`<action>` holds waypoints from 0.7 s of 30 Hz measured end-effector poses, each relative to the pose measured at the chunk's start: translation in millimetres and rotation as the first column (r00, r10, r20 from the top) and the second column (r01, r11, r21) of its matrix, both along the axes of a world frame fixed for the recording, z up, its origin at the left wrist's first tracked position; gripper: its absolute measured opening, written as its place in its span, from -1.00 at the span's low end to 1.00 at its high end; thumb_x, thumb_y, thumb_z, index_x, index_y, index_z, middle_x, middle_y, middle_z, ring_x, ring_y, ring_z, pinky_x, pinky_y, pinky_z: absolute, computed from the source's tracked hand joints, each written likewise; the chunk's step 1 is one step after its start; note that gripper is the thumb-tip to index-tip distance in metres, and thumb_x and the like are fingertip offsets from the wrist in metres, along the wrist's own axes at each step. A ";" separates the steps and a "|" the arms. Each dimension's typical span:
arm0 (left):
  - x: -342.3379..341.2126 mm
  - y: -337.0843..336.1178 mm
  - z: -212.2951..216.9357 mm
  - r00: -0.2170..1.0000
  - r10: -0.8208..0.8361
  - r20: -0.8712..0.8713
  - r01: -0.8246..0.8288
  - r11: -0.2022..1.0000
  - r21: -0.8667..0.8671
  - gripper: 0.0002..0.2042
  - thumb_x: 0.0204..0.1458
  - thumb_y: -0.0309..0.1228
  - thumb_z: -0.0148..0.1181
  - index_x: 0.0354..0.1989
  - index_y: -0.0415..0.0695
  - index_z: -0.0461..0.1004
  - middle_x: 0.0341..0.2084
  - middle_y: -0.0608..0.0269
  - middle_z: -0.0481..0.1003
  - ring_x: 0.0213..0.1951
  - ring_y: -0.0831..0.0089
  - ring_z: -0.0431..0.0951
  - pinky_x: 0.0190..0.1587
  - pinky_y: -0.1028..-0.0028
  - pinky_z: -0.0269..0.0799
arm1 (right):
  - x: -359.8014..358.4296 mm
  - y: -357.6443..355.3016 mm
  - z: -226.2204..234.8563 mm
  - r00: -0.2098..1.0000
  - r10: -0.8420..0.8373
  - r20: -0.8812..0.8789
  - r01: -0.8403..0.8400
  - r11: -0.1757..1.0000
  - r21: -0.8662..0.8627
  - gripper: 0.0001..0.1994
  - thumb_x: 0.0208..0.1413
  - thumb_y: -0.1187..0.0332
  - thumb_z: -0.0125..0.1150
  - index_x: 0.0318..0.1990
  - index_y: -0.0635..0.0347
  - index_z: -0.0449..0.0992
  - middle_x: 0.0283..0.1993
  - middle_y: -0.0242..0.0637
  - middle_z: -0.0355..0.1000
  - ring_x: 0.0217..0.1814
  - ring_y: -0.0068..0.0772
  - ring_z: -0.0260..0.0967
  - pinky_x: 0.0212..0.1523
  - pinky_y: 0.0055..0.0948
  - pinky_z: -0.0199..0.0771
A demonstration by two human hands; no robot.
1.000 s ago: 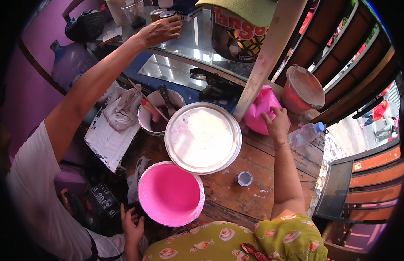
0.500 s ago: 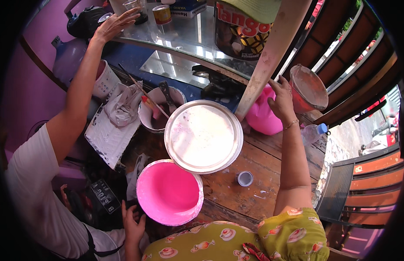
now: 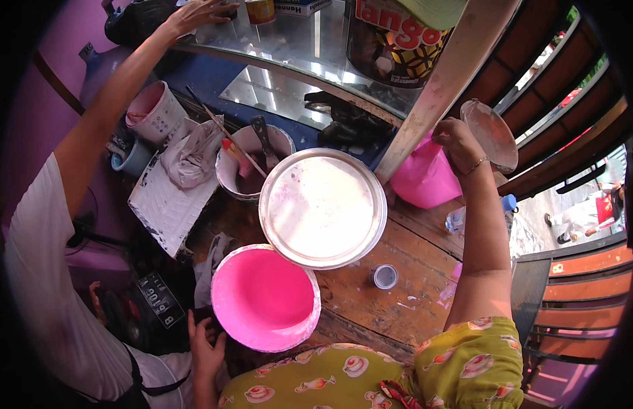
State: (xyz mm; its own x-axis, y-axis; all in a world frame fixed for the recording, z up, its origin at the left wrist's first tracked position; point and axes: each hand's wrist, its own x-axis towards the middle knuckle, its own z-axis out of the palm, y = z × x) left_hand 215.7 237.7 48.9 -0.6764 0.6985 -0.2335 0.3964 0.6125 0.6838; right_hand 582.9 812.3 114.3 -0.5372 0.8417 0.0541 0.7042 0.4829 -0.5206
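Currently gripping the pink bag (image 3: 425,178) by its top in the right hand (image 3: 459,142) with fingers curled in, apparently on the bench (image 3: 425,235). Resting the left hand (image 3: 206,351) empty, with fingers loosely spread, beside the pink bucket (image 3: 233,293). Judging progress: bag grasped, bucket uncovered and pink inside; cannot tell how much remains. Can make out bold lettering on the tub (image 3: 391,54) ahead of the hands, print on the box (image 3: 303,8) farther left, pale characters on the plate (image 3: 158,300) left of the left hand.
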 end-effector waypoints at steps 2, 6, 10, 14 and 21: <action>-0.7 3.0 -0.4 1.000 -0.013 -0.004 0.013 1.000 0.001 -0.58 -0.17 -0.57 0.23 -0.08 -0.34 0.32 0.29 -0.07 -0.09 -0.26 0.35 0.48 -0.25 0.49 0.44 | 5.9 0.1 0.7 0.997 -0.047 -0.060 0.039 0.991 -0.130 -0.76 -0.24 0.47 0.26 -0.30 0.31 0.56 -0.21 -0.09 0.45 -0.14 -0.25 0.39 -0.10 -0.35 0.38; -1.1 9.2 -0.1 0.999 -0.035 0.017 0.034 0.999 0.039 -0.60 -0.17 -0.59 0.22 -0.08 -0.34 0.32 0.29 -0.10 -0.10 -0.27 0.39 0.50 -0.26 0.52 0.44 | 4.0 -15.6 -0.4 0.991 -0.050 -0.122 0.028 0.984 -0.178 -0.46 -0.30 0.57 0.28 0.00 0.30 0.39 -0.16 -0.16 0.44 -0.16 -0.39 0.36 -0.16 -0.44 0.39; -0.9 12.9 -2.6 0.998 -0.041 0.041 0.038 0.996 0.076 -0.61 -0.16 -0.61 0.20 -0.08 -0.36 0.32 0.29 -0.14 -0.13 -0.25 0.40 0.52 -0.26 0.53 0.44 | 8.9 -13.1 -22.5 0.975 -0.085 -0.203 0.043 0.978 -0.206 -0.32 -0.34 0.53 0.37 0.10 0.28 0.31 -0.14 -0.15 0.43 -0.18 -0.38 0.37 -0.16 -0.45 0.40; 0.4 14.2 -2.6 0.997 -0.029 0.076 0.023 0.996 0.090 -0.61 -0.15 -0.62 0.19 -0.08 -0.37 0.32 0.30 -0.14 -0.16 -0.24 0.41 0.53 -0.24 0.54 0.45 | 19.3 -6.7 -53.0 0.957 -0.147 -0.252 0.108 0.981 -0.161 -0.32 -0.31 0.44 0.40 0.10 0.31 0.31 -0.10 -0.12 0.43 -0.10 -0.30 0.39 -0.09 -0.37 0.39; 1.3 12.2 -1.6 0.996 -0.029 0.087 0.022 0.997 0.078 -0.61 -0.14 -0.63 0.18 -0.08 -0.39 0.31 0.30 -0.13 -0.17 -0.24 0.41 0.53 -0.23 0.54 0.46 | 13.4 -22.9 -70.3 0.952 -0.258 -0.166 0.266 0.963 0.032 -0.65 -0.16 0.32 0.32 -0.17 0.27 0.53 -0.26 -0.14 0.45 -0.30 -0.27 0.39 -0.20 -0.33 0.37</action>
